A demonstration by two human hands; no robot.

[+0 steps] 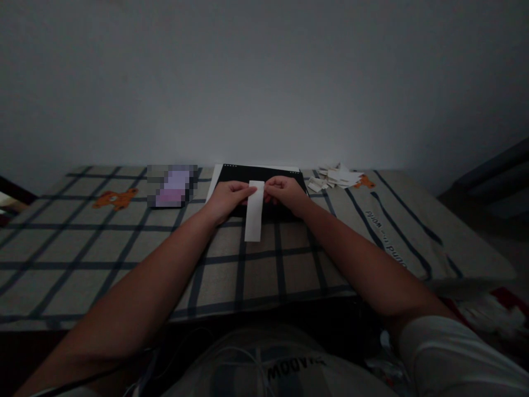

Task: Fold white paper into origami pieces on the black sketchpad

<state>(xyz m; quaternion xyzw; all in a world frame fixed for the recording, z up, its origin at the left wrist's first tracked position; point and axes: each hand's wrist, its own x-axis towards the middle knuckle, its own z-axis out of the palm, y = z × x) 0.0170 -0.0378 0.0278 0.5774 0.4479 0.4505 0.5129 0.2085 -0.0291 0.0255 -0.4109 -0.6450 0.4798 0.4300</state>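
A narrow white paper strip (253,218) hangs between my two hands, its lower end pointing toward me over the tablecloth. My left hand (231,199) pinches its upper left edge with thumb and fingers. On the other side, my right hand (287,193) is closed on the strip's upper right edge near the top. Under and behind both hands lies a black notebook or folder (260,172), with a white sheet showing along its left and far edges. Fingers beneath the strip are partly hidden.
A checked cloth (136,248) covers the table, which stands against a grey wall (264,82). Left of the hands lies a phone-like device (176,184), partly pixelated. A loose pile of white paper pieces (339,177) sits at the back right.
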